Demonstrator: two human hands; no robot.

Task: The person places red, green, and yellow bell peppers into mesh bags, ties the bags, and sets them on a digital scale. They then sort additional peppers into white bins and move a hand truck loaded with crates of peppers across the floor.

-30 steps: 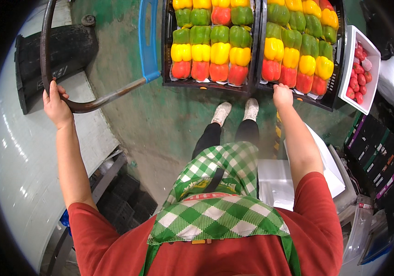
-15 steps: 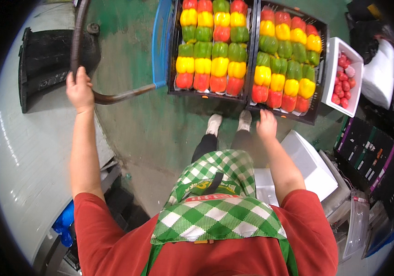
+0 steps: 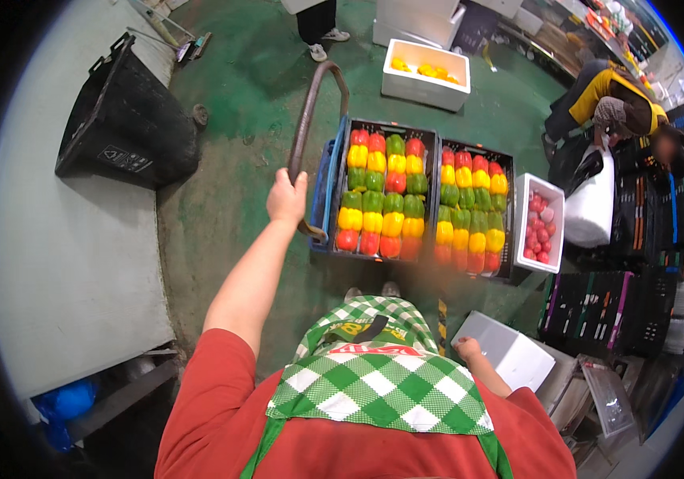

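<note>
My left hand (image 3: 286, 196) is closed around the worn, curved metal push handle (image 3: 307, 120) of a blue trolley (image 3: 331, 188). Two black crates stand side by side beside that handle. The left crate (image 3: 358, 255) and the right crate (image 3: 510, 209) both hold neat rows of red, yellow and green bell peppers (image 3: 392, 203). My right hand (image 3: 467, 348) hangs low at my right side, fingers curled, with nothing visible in it. Behind that hand is a white foam box (image 3: 510, 351); I cannot tell whether they touch.
A white foam box (image 3: 522, 231) of wrapped red fruit stands right of the crates. Another foam box (image 3: 430, 88) holds yellow produce. A black wheeled bin (image 3: 134, 120) lies left. One person (image 3: 609, 100) bends at right; another's legs (image 3: 316, 24) show ahead. Stacked black crates (image 3: 589, 307) line the right.
My left hand still grips the handle, now farther right in view. My right hand has left the right crate's near edge and dropped back. The view has shifted, showing more floor ahead.
</note>
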